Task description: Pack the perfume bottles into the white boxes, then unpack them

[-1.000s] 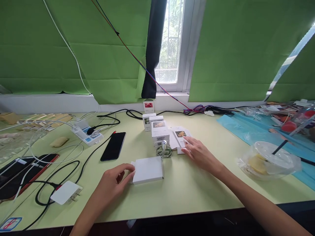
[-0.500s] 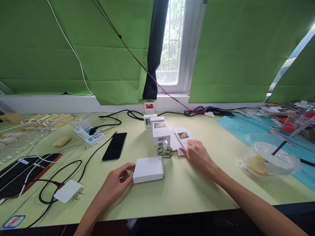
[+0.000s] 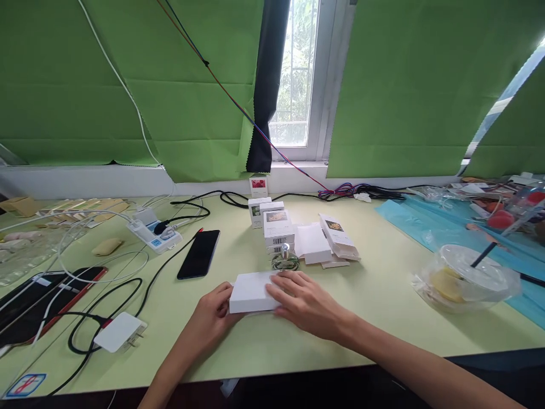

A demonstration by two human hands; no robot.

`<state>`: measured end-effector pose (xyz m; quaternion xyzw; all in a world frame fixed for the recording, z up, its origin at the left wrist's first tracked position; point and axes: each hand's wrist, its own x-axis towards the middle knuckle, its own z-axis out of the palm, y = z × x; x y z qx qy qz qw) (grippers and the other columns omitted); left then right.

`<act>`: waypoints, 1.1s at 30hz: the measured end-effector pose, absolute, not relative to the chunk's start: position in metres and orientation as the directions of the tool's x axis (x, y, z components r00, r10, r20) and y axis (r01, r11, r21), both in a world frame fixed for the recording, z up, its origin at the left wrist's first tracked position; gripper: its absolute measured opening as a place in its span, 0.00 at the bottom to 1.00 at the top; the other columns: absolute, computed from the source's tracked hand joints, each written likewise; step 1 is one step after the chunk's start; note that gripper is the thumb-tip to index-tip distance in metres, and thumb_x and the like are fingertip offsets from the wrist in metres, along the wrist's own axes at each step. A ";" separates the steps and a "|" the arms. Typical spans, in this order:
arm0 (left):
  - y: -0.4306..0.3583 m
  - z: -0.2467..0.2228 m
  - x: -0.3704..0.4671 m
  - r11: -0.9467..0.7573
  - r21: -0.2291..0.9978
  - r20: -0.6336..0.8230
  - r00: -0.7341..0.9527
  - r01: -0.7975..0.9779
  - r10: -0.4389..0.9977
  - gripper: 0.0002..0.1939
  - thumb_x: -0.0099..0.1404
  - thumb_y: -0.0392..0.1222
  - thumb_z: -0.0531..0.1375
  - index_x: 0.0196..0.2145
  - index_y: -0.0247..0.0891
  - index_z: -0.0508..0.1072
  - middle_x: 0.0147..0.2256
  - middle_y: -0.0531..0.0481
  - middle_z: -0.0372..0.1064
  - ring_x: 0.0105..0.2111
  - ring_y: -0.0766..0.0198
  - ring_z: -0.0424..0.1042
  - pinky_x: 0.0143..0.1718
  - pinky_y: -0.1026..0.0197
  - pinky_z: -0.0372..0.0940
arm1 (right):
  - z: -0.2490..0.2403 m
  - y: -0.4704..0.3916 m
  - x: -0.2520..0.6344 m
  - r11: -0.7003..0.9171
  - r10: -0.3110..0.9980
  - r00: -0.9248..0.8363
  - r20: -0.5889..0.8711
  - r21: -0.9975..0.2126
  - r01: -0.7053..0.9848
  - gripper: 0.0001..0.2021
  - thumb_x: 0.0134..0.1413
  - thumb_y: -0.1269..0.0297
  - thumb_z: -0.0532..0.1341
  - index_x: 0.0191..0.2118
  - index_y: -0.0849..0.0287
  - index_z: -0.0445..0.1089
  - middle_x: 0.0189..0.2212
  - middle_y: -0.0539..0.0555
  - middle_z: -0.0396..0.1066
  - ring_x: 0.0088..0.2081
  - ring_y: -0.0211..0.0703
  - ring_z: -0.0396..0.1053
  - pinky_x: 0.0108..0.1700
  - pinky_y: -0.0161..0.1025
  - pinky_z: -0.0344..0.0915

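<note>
A flat white box (image 3: 251, 292) lies near the front of the table. My left hand (image 3: 213, 309) grips its left end, the fingertips partly hidden behind it. At the other end my right hand (image 3: 304, 301) has its fingers laid over the top and its thumb at the front edge. Just behind the box stands a glass perfume bottle (image 3: 285, 260) with a silver cap. Farther back is a small stack of printed white cartons (image 3: 279, 227). To its right lie a white box piece (image 3: 313, 241) and an opened carton with a flower picture (image 3: 338, 234).
A black phone (image 3: 198, 254) and a power strip (image 3: 155, 234) are on the left, with cables and a white charger (image 3: 120, 331). On the right stands a bagged drink cup (image 3: 460, 278) with a straw, beside blue plastic sheeting (image 3: 413, 218).
My right hand has left the flower-picture carton at the right and come onto the right end of the white box. That carton now lies farther right, tilted on other packaging.
</note>
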<state>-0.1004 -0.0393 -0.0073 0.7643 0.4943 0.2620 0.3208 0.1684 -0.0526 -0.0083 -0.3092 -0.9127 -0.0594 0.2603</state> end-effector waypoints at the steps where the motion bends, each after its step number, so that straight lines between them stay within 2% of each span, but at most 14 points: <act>1: -0.040 -0.008 -0.101 -0.318 0.742 0.095 0.376 0.591 0.922 0.14 0.67 0.50 0.59 0.36 0.38 0.79 0.36 0.46 0.72 0.30 0.61 0.69 0.30 0.64 0.65 | -0.011 -0.051 0.168 0.795 0.534 -0.678 0.504 -0.028 0.605 0.15 0.71 0.64 0.57 0.59 0.63 0.67 0.56 0.65 0.75 0.56 0.57 0.72 0.55 0.52 0.73; 5: -0.040 -0.009 -0.105 -0.351 0.675 0.123 0.370 0.649 0.921 0.13 0.68 0.47 0.58 0.41 0.41 0.80 0.36 0.48 0.72 0.26 0.64 0.64 0.27 0.64 0.63 | -0.018 -0.054 0.174 0.779 0.512 -0.681 0.523 0.051 0.625 0.13 0.71 0.73 0.54 0.57 0.63 0.69 0.55 0.63 0.77 0.55 0.56 0.74 0.52 0.52 0.74; 10: -0.038 -0.001 -0.114 -0.364 0.650 0.106 0.394 0.668 0.913 0.15 0.68 0.53 0.59 0.39 0.41 0.80 0.38 0.48 0.74 0.25 0.65 0.66 0.28 0.64 0.64 | -0.019 -0.070 0.188 0.769 0.514 -0.688 0.512 0.079 0.634 0.16 0.68 0.78 0.56 0.58 0.67 0.69 0.57 0.63 0.76 0.57 0.57 0.72 0.53 0.50 0.73; 18: -0.023 0.007 -0.135 -0.297 0.702 -0.008 0.423 0.648 0.906 0.18 0.65 0.58 0.62 0.39 0.42 0.82 0.40 0.47 0.78 0.33 0.61 0.73 0.30 0.65 0.68 | -0.002 -0.096 0.207 0.707 0.569 -0.573 0.590 0.005 0.707 0.11 0.69 0.74 0.57 0.53 0.68 0.71 0.48 0.61 0.80 0.48 0.56 0.77 0.44 0.49 0.75; 26: -0.005 0.009 -0.160 -0.186 0.708 -0.064 0.324 0.681 0.944 0.22 0.62 0.62 0.65 0.42 0.42 0.81 0.38 0.47 0.79 0.33 0.58 0.75 0.33 0.63 0.71 | 0.005 -0.116 0.236 0.585 0.696 -0.467 0.546 -0.053 0.809 0.12 0.66 0.78 0.54 0.47 0.63 0.73 0.36 0.58 0.80 0.40 0.51 0.76 0.38 0.43 0.73; 29: 0.000 0.018 -0.161 -0.174 0.696 -0.032 0.272 0.697 0.962 0.24 0.61 0.64 0.64 0.42 0.42 0.81 0.38 0.47 0.80 0.30 0.60 0.75 0.30 0.63 0.70 | 0.011 -0.121 0.248 0.537 0.727 -0.452 0.517 -0.019 0.843 0.13 0.66 0.78 0.52 0.43 0.62 0.74 0.33 0.58 0.80 0.36 0.50 0.77 0.34 0.41 0.71; 33: 0.008 0.034 -0.147 -0.308 0.657 0.128 0.301 0.688 0.945 0.22 0.61 0.64 0.64 0.39 0.42 0.81 0.33 0.49 0.78 0.28 0.62 0.72 0.26 0.65 0.67 | 0.031 -0.124 0.261 0.468 0.760 -0.391 0.520 -0.020 0.883 0.14 0.69 0.74 0.51 0.41 0.61 0.75 0.30 0.57 0.79 0.35 0.48 0.77 0.31 0.38 0.67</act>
